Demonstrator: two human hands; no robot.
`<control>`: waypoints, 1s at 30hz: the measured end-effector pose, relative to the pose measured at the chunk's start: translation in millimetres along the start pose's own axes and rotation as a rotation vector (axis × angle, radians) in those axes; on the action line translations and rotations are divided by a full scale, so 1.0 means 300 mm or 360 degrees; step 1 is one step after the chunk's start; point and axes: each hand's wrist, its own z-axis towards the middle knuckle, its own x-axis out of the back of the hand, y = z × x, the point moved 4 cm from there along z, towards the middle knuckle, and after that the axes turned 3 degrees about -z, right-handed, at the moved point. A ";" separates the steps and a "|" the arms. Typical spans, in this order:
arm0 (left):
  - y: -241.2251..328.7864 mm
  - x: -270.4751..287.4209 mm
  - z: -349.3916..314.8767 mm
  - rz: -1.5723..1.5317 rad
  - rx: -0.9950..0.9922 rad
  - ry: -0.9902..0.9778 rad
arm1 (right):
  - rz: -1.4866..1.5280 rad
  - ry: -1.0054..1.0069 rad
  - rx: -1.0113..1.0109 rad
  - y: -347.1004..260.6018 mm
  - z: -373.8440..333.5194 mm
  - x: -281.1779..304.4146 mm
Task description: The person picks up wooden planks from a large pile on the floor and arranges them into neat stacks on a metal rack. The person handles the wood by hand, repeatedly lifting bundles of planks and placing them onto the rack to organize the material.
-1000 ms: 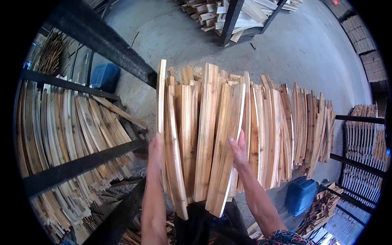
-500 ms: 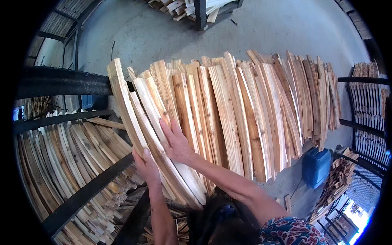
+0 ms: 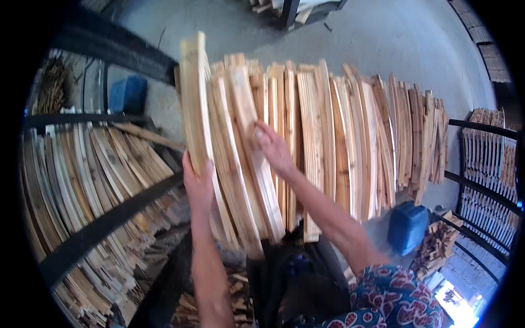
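My left hand (image 3: 199,180) is closed round the edge of a pale wooden board (image 3: 195,93) at the left end of a long row of boards (image 3: 311,147). That board stands higher than its neighbours and slants slightly. My right hand (image 3: 272,148) grips the right side of another light board (image 3: 247,104), with the thumb on its face and the other fingers partly hidden. Between the two hands lean more narrow boards (image 3: 232,142), blurred by motion. To the right the row continues, packed edge to edge, in paler and browner wood.
At the left, a dark metal rack (image 3: 109,229) holds more stacked boards (image 3: 82,180). Blue plastic containers stand on the floor: one at the right (image 3: 407,228), another at upper left (image 3: 127,94). Wood scraps (image 3: 437,240) and a rack of strips (image 3: 486,158) are on the right.
The leftmost boards have moved right and up, away from the metal beam, with my left hand on them. My right hand has shifted up and right and now grips a board's edge.
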 end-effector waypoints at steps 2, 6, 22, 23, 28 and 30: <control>0.005 0.000 0.013 -0.0033 0.0053 0.0024 | 0.0016 -0.0069 -0.0116 0.036 -0.045 -0.021; -0.007 0.016 0.027 -0.0762 0.0278 -0.0264 | -0.0196 -0.0048 -0.0228 0.032 -0.193 -0.089; 0.145 -0.154 -0.076 -0.0133 0.0283 0.0059 | -0.0880 0.0211 0.0020 -0.053 -0.147 0.052; 0.028 -0.111 -0.094 0.0015 0.0226 0.0206 | -0.1003 0.0145 -0.0059 -0.047 -0.123 0.043; -0.128 -0.042 -0.108 0.0743 -0.0060 0.0354 | -0.1293 -0.0084 0.0024 -0.058 -0.058 0.081; -0.137 -0.045 -0.091 0.0594 -0.0015 0.0331 | -0.1359 0.0090 0.0144 -0.057 0.017 0.157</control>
